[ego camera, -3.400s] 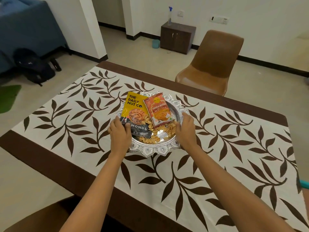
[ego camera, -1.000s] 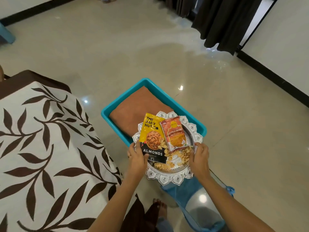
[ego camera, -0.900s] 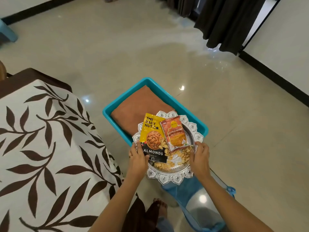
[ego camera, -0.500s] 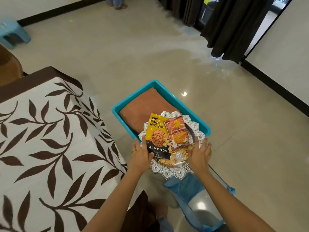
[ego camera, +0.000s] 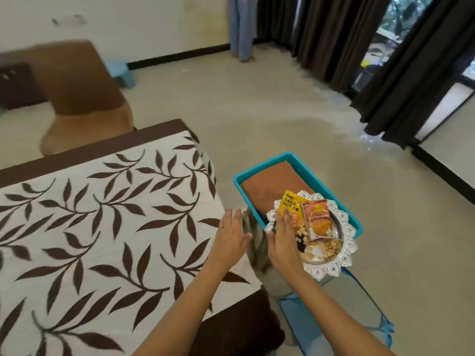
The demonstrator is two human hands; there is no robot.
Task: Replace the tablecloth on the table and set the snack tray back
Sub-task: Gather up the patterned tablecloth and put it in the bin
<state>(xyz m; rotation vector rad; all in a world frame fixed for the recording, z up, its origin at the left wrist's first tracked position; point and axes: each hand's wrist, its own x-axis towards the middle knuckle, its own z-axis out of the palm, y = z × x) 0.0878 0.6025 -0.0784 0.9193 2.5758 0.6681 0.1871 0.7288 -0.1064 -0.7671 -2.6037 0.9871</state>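
Both hands hover empty between the counter and the snack tray, which sits on the teal bin.

The left hand (ego camera: 231, 240) is flat and palm-down over the right edge of the leaf-print tablecloth (ego camera: 102, 214), its fingers (ego camera: 235, 217) spread, straight and holding nothing; a ring shows on one of them. The right hand (ego camera: 284, 242) reaches forward from a bare forearm, fingers extended and loose, grasping nothing, over the left rim of the silver snack tray (ego camera: 344, 242). The tray rests across the near end of the teal bin (ego camera: 257, 173), on the folded brown cloth (ego camera: 267, 186) inside it, and carries a yellow almond packet (ego camera: 289, 202), an orange packet (ego camera: 318, 219) and loose nuts. A brown chair (ego camera: 82, 98) stands beyond the counter.
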